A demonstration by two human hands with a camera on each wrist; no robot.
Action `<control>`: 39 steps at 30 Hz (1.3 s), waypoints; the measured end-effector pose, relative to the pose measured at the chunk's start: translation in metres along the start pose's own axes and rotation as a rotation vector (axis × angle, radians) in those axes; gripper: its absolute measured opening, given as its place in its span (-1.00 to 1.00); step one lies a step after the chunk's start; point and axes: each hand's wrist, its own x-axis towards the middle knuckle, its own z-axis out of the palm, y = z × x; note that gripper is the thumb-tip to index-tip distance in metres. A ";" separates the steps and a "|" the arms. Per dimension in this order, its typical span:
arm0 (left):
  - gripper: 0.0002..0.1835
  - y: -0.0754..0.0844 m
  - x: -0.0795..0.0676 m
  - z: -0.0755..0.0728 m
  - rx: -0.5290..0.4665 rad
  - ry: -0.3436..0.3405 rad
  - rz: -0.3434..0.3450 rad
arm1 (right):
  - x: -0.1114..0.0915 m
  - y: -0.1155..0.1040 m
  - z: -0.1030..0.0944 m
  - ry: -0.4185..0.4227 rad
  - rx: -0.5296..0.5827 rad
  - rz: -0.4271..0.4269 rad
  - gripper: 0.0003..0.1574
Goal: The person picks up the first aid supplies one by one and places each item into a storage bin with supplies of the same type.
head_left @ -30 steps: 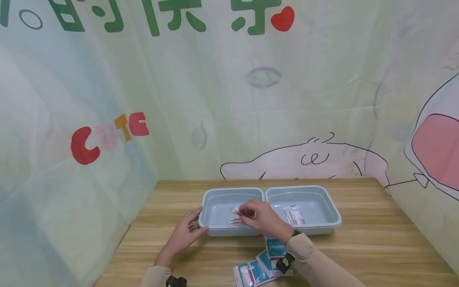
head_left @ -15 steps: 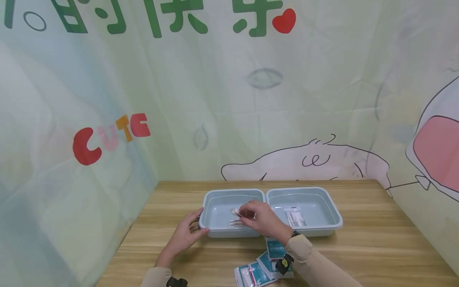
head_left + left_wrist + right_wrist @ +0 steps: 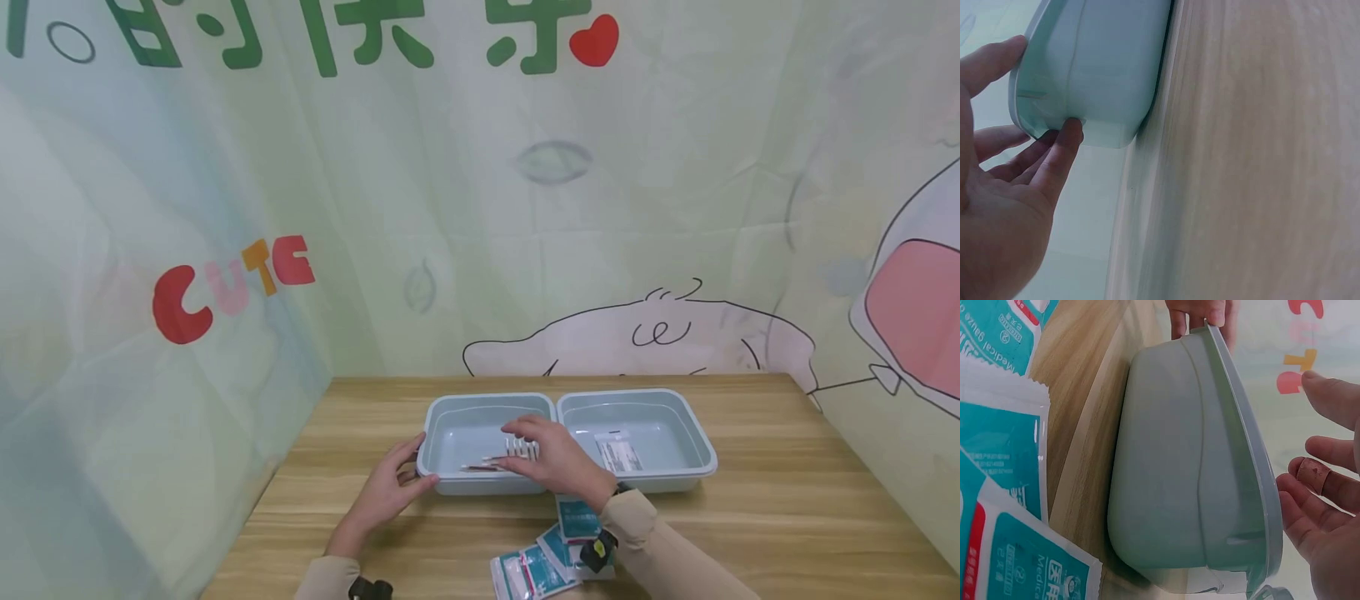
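My left hand (image 3: 390, 492) holds the left end of a pale blue plastic tray (image 3: 489, 398). In the left wrist view its fingertips (image 3: 1072, 128) touch the tray's outer wall and rim. My right hand (image 3: 558, 457) hovers over the same tray's right side, thumb and index finger apart. Nothing lies between its fingers in the right wrist view, where a brownish band circles one finger. On the tray floor, beneath and left of this hand, are thin brown sticks with pale tips, like swabs (image 3: 480, 468). Several white-striped pieces (image 3: 522, 448) show between thumb and fingers, partly hidden.
A second pale blue tray (image 3: 693, 433) adjoins on the right, with a white printed packet (image 3: 618, 452) inside. Several teal-and-white medical gauze packets (image 3: 528, 575) lie on the wooden table (image 3: 420, 550) in front, partly under my right forearm. Printed cloth (image 3: 420, 208) hangs behind.
My right hand has let go of the brown swabs it pinched, and its fingers have spread. The swabs now lie on the tray floor. My left hand has stayed put.
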 end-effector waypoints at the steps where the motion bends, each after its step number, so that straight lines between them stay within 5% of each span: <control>1: -0.20 0.001 0.000 0.000 0.004 -0.001 0.003 | 0.000 0.000 0.000 0.000 -0.001 0.002 -0.36; 39: -0.18 -0.004 0.002 0.000 0.027 -0.015 0.015 | -0.023 0.026 -0.058 0.165 -0.032 0.107 -0.45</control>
